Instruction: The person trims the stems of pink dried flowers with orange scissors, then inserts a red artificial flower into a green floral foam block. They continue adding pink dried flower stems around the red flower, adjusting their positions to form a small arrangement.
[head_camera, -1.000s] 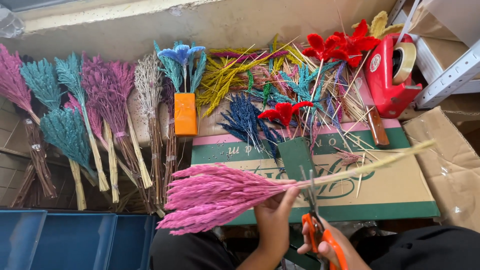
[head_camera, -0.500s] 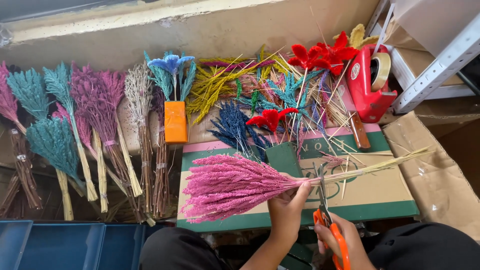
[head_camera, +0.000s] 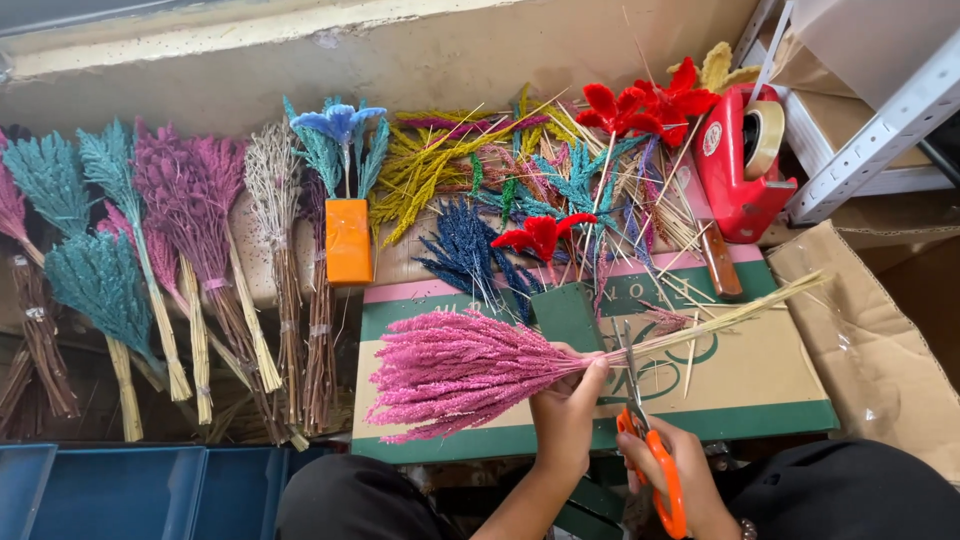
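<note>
Around the box (head_camera: 760, 385): red tape dispenser (head_camera: 735, 165), orange block (head_camera: 348, 240), green foam (head_camera: 567, 315), dyed bundles at left. One pink bunch (head_camera: 460, 370) lies across the box, fluffy heads left, pale stems right; one pair of scissors (head_camera: 650, 455). Left hand (head_camera: 568, 410) grip closed round the bunch; right hand (head_camera: 675, 480) grip holds the orange-handled scissors at the stems.

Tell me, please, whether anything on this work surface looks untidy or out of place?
Loose cut stems lie scattered crisscross among the dyed flowers behind the cardboard box, unlike the tied bundles at left. The left hand grips a pink bunch; nothing looks damaged.
</note>
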